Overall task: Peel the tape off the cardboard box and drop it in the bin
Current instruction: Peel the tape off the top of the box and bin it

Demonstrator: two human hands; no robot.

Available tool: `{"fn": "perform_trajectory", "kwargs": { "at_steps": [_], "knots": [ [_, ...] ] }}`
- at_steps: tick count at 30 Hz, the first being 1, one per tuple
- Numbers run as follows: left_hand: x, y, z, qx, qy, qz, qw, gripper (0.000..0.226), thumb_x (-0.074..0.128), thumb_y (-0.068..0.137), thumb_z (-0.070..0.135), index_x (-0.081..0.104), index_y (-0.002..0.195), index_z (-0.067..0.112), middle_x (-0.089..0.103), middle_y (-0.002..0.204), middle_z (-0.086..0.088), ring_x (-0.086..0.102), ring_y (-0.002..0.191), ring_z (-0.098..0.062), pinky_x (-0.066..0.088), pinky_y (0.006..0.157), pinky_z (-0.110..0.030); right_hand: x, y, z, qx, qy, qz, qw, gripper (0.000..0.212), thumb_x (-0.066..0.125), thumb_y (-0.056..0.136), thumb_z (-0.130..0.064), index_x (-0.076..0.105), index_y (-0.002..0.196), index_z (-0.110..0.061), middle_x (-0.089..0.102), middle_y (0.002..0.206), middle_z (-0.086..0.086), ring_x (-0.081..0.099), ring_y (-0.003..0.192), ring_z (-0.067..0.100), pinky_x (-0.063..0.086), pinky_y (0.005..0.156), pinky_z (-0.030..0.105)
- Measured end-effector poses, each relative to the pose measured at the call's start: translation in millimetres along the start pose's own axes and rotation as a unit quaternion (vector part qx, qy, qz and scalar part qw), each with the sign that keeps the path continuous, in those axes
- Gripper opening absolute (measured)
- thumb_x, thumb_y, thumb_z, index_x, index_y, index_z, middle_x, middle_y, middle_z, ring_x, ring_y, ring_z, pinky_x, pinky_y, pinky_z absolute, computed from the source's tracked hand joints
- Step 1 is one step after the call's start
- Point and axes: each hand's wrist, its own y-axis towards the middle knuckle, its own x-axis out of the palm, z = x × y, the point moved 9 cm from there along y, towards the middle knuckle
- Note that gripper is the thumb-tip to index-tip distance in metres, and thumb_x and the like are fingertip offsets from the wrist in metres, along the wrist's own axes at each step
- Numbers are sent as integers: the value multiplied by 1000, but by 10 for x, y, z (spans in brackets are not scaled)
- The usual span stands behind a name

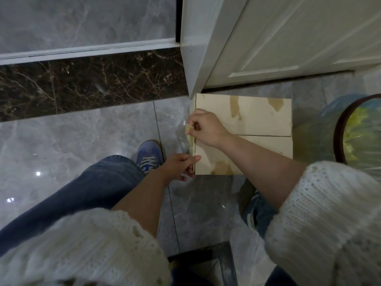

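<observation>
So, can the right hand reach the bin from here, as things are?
Probably yes: the bin stands just beyond the cardboard box, nothing between, though the right hand pinches the tape.

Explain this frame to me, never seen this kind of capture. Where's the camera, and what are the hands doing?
There is no robot. One wide-angle camera sits on a person's head and looks down at their own arms. A cardboard box lies on the grey tiled floor, by a white door. The right hand pinches a bunched end of clear tape at the box's left edge. The left hand grips the box's near left corner. A bin with a plastic liner stands to the right of the box. A blue shoe shows beside the left hand.
</observation>
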Motion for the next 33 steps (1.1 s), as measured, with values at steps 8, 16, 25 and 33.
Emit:
{"fn": "perform_trajectory", "kwargs": {
  "at_steps": [8, 16, 25, 33],
  "knots": [
    [7, 17, -1, -13, 9, -11, 1000, 41, 67, 94, 50, 57, 77, 14, 65, 71, -4, 74, 80, -18, 55, 59, -27, -18, 14, 43, 15, 29, 19, 999, 13, 70, 88, -8, 65, 85, 3, 60, 99, 16, 58, 87, 27, 42, 77, 29],
    [23, 1, 29, -11, 12, -12, 1000, 40, 66, 95, 49, 57, 78, 14, 64, 71, -4, 74, 79, -18, 52, 54, -24, -15, -35, 119, 28, 96, 37, 994, 12, 63, 94, -10, 66, 99, 1, 60, 103, 15, 58, 94, 25, 46, 86, 35],
    [35, -10, 59, -8, 30, -36, 999, 38, 60, 99, 49, 61, 89, 12, 65, 75, -5, 74, 83, -19, 53, 59, -26, 83, -206, 491, 172, 346, 37, 922, 17, 59, 97, -9, 65, 106, 4, 68, 101, 18, 66, 95, 22, 54, 89, 29],
    [30, -18, 77, 1, 44, -36, 998, 38, 58, 100, 49, 62, 95, 12, 65, 75, -4, 74, 82, -18, 54, 59, -25, 103, -215, 507, 198, 470, 41, 859, 9, 57, 98, -6, 66, 101, -4, 67, 92, 8, 64, 85, 11, 52, 81, 19]
  ]
}}
